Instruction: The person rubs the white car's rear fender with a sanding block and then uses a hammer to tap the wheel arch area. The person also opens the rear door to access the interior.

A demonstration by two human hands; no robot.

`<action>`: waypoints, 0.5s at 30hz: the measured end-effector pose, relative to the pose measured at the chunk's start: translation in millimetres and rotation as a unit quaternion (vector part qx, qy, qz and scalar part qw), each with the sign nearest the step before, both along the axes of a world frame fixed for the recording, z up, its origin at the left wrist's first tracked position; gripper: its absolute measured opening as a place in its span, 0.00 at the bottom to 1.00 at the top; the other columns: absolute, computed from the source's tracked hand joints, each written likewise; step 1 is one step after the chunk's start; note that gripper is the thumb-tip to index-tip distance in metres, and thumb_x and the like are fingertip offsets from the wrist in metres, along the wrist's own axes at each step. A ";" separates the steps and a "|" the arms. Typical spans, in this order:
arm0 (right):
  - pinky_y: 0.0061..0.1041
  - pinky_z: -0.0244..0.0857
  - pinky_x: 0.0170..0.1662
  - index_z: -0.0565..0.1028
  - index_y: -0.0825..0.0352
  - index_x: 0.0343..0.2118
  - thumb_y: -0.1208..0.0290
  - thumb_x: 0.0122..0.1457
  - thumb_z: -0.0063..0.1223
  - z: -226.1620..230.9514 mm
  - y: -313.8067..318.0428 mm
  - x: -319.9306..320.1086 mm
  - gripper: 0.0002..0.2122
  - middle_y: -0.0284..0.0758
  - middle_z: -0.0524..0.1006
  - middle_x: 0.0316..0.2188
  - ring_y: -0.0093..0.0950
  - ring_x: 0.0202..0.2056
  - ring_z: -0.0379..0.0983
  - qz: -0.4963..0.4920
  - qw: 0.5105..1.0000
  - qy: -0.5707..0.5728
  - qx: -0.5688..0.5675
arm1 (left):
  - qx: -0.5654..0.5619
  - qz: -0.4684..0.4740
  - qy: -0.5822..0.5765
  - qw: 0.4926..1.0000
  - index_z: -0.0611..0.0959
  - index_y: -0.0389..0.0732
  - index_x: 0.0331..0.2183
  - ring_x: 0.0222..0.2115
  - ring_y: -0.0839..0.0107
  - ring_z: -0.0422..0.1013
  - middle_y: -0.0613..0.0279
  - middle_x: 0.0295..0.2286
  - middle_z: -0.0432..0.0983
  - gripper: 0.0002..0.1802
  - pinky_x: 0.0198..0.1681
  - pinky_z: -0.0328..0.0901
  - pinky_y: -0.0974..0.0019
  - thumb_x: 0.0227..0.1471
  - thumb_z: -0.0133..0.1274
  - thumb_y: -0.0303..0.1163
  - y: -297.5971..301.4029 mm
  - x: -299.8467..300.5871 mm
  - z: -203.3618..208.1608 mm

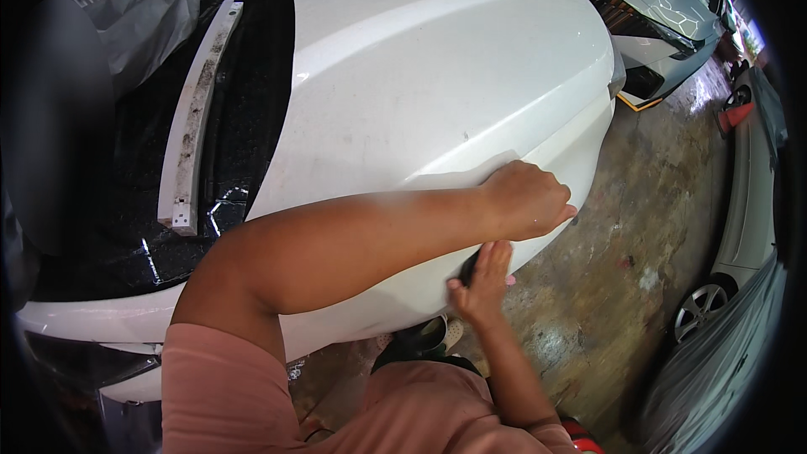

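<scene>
A white car point(420, 76) with a smooth, curved panel stretches across the view. Over it reaches my left arm, and my left hand point(530, 200) rests closed at the panel's outer edge. Its fingers curl downward, so whatever they may hold is hidden. Just below and nearer to me, my right hand point(486, 287) presses a black block-like pad point(469, 266) against the car's side, fingers pointing up along it. My right hand partly covers the pad, and its exact kind cannot be made out. A small pink bit shows beside those fingers.
A long, stained white bar point(200, 109) lies on the car's dark glass point(134, 176), near grey sheeting point(155, 29). Another car point(656, 0) stands at the far right. Along the right side are a partly covered car point(752, 193), an orange cone point(736, 116) and a stained floor point(622, 244).
</scene>
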State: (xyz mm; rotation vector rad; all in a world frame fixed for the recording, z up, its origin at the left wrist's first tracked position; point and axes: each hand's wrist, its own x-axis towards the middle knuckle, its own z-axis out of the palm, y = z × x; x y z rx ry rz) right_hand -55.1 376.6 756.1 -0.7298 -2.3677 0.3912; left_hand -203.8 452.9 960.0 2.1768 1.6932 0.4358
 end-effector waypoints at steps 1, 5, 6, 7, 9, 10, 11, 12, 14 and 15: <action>0.50 0.38 0.73 0.49 0.76 0.71 0.39 0.67 0.41 -4.1 28.6 13.9 0.45 0.59 0.47 0.72 0.52 0.73 0.43 0.016 0.995 0.040 -0.095 | 0.000 0.000 0.001 1.000 0.87 0.37 0.30 0.31 0.49 0.82 0.46 0.28 0.84 0.23 0.37 0.74 0.48 0.64 0.49 0.45 1.6 -0.8 -1.1; 0.38 0.40 0.74 0.50 0.78 0.70 0.53 0.74 0.38 -47.1 194.3 68.9 0.34 0.55 0.51 0.72 0.46 0.73 0.47 -0.173 0.924 0.190 -0.284 | -0.019 -0.051 0.022 0.998 0.85 0.38 0.34 0.33 0.47 0.80 0.47 0.29 0.83 0.25 0.41 0.72 0.45 0.68 0.44 0.48 13.2 14.5 9.5; 0.38 0.41 0.73 0.51 0.77 0.70 0.52 0.74 0.38 -48.8 213.8 79.6 0.34 0.54 0.51 0.72 0.46 0.72 0.48 -0.210 0.893 0.232 -0.324 | -0.016 -0.066 0.028 0.997 0.85 0.39 0.35 0.33 0.47 0.80 0.47 0.29 0.83 0.24 0.41 0.72 0.45 0.68 0.44 0.48 16.7 16.2 6.3; 0.38 0.42 0.73 0.51 0.77 0.70 0.51 0.73 0.39 -46.1 207.0 73.4 0.35 0.54 0.52 0.71 0.45 0.72 0.48 -0.218 0.872 0.257 -0.354 | -0.017 -0.073 0.034 0.997 0.85 0.39 0.35 0.33 0.47 0.80 0.47 0.30 0.83 0.24 0.41 0.72 0.46 0.68 0.44 0.48 17.3 16.1 2.8; 0.38 0.44 0.72 0.52 0.76 0.70 0.49 0.72 0.40 -31.6 150.6 30.9 0.36 0.53 0.54 0.71 0.45 0.71 0.50 -0.176 0.882 0.256 -0.355 | -0.049 -0.038 0.049 0.997 0.84 0.40 0.37 0.34 0.49 0.80 0.48 0.30 0.83 0.24 0.40 0.71 0.47 0.68 0.43 0.48 13.6 6.4 0.1; 0.38 0.45 0.71 0.53 0.76 0.70 0.48 0.71 0.41 -9.5 102.9 5.8 0.37 0.52 0.55 0.70 0.44 0.71 0.51 -0.134 0.911 0.232 -0.313 | -0.046 -0.019 0.045 0.998 0.84 0.40 0.37 0.33 0.49 0.80 0.49 0.30 0.83 0.24 0.40 0.71 0.47 0.68 0.43 0.48 7.8 0.2 1.6; 0.38 0.46 0.71 0.53 0.75 0.70 0.47 0.71 0.42 11.0 53.2 -6.2 0.37 0.51 0.55 0.70 0.44 0.70 0.52 -0.088 0.948 0.187 -0.241 | -0.043 -0.011 0.034 0.998 0.84 0.41 0.37 0.33 0.49 0.80 0.49 0.29 0.83 0.24 0.40 0.72 0.47 0.68 0.42 0.48 4.4 -0.8 1.0; 0.39 0.47 0.70 0.54 0.75 0.69 0.46 0.70 0.42 22.5 13.4 -6.2 0.38 0.51 0.56 0.70 0.44 0.70 0.53 -0.064 0.981 0.124 -0.132 | -0.042 -0.011 0.043 0.998 0.84 0.41 0.35 0.32 0.49 0.80 0.50 0.28 0.82 0.24 0.38 0.71 0.47 0.68 0.43 0.49 6.1 1.6 1.9; 0.42 0.46 0.70 0.55 0.75 0.68 0.49 0.70 0.43 35.8 4.6 -0.6 0.35 0.53 0.57 0.68 0.45 0.69 0.53 -0.039 0.994 0.065 -0.081 | -0.040 -0.013 0.030 0.999 0.84 0.41 0.34 0.32 0.49 0.79 0.50 0.27 0.82 0.24 0.37 0.71 0.47 0.68 0.43 0.49 7.9 5.8 -1.0; 0.46 0.44 0.71 0.56 0.76 0.67 0.54 0.71 0.42 46.5 16.9 1.2 0.31 0.55 0.58 0.67 0.48 0.69 0.52 -0.024 0.992 0.060 -0.110 | -0.038 -0.003 0.030 0.999 0.84 0.41 0.33 0.32 0.49 0.79 0.51 0.27 0.82 0.24 0.37 0.71 0.47 0.68 0.43 0.49 6.3 3.3 0.4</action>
